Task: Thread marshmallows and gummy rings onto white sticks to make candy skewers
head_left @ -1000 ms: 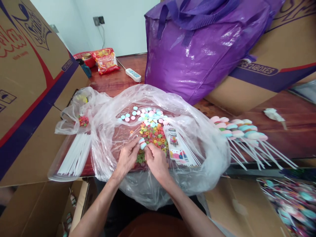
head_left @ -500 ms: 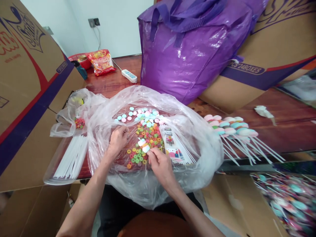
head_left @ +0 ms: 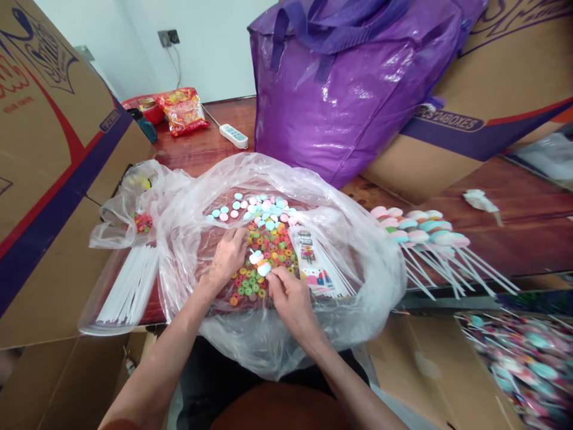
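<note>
My right hand [head_left: 293, 298] pinches a candy skewer [head_left: 260, 263], with pale marshmallow pieces and an orange ring stacked on a white stick whose tip pokes out at the upper left. My left hand [head_left: 229, 255] is at the left edge of a pile of gummy rings [head_left: 280, 245] in red, orange, yellow and green. Its fingers are curled together; whether a ring is between them is hidden. Behind the rings lie pink and blue marshmallows [head_left: 267, 207]. All this rests on a clear plastic bag [head_left: 358, 257] with its sides rolled open.
Printed packets [head_left: 308, 251] lie right of the rings. White sticks [head_left: 128, 286] are at the left, finished skewers [head_left: 421, 230] at the right. A purple bag [head_left: 331, 113] and cartons [head_left: 49, 149] stand around. A box of wrapped candy [head_left: 523, 358] sits lower right.
My left hand has moved right, from the bare plastic to the edge of the gummy rings. My right hand holds the skewer in nearly the same spot.
</note>
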`<action>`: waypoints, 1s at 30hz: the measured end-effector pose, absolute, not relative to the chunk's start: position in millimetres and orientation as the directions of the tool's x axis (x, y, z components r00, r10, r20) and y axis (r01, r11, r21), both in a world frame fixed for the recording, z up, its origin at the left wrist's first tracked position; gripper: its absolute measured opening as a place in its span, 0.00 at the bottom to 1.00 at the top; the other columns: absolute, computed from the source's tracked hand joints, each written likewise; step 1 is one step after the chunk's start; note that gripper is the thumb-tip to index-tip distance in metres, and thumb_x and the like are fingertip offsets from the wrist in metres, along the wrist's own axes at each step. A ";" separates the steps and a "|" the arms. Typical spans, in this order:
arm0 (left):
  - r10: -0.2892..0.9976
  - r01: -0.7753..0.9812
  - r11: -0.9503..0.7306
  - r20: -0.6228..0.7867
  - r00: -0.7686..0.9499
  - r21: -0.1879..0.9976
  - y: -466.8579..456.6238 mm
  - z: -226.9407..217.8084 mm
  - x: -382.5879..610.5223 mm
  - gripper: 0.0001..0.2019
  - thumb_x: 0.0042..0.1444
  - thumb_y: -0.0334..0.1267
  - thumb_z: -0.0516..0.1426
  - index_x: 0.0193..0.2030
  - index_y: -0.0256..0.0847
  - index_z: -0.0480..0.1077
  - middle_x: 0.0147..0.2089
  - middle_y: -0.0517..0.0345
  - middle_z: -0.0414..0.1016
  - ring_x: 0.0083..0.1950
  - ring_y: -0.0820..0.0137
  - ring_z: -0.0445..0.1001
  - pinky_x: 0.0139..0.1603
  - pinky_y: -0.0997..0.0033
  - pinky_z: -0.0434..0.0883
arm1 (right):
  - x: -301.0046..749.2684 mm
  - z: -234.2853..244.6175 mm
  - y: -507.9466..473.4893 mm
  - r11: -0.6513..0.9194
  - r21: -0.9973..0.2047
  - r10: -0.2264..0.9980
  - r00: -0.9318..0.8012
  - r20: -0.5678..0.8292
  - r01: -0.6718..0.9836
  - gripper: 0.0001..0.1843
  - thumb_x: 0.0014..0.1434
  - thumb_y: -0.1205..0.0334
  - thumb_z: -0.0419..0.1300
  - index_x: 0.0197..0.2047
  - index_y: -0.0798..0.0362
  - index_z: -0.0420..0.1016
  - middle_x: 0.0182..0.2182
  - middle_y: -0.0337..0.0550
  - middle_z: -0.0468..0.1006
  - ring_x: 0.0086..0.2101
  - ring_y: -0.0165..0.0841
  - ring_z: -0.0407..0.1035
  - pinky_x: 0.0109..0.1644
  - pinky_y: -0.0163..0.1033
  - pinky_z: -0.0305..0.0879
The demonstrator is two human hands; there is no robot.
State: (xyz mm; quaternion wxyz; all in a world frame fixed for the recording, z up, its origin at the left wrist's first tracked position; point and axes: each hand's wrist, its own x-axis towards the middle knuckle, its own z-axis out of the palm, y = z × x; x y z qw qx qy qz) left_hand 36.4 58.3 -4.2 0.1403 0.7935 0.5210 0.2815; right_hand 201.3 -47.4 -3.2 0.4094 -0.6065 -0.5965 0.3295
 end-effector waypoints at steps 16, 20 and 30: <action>0.995 -0.078 0.096 -0.096 0.014 0.992 22.4 8.3 32.2 0.15 0.45 0.41 0.69 0.39 0.38 0.77 0.37 0.58 0.80 0.39 0.70 0.77 0.44 0.70 0.73 | 199.5 -1.2 -44.5 0.133 -0.873 0.987 0.014 0.158 0.469 0.16 0.68 0.59 0.49 0.30 0.51 0.70 0.20 0.37 0.71 0.22 0.30 0.64 0.30 0.34 0.58; 0.996 -0.051 0.074 -0.071 0.051 0.996 19.2 10.5 30.7 0.12 0.47 0.40 0.69 0.37 0.38 0.78 0.39 0.56 0.80 0.41 0.69 0.77 0.45 0.70 0.73 | 198.6 -1.2 -43.6 0.136 -0.863 0.987 0.012 0.163 0.487 0.16 0.67 0.59 0.49 0.29 0.51 0.70 0.20 0.36 0.70 0.22 0.30 0.63 0.30 0.34 0.58; 0.989 -0.198 0.143 -0.134 0.054 0.970 16.7 13.1 27.4 0.14 0.47 0.43 0.70 0.35 0.38 0.74 0.43 0.53 0.82 0.43 0.67 0.79 0.47 0.68 0.74 | 199.2 -0.2 -42.3 0.183 -0.803 0.981 -0.053 0.187 0.567 0.16 0.68 0.59 0.50 0.33 0.51 0.75 0.24 0.39 0.76 0.24 0.30 0.68 0.31 0.34 0.58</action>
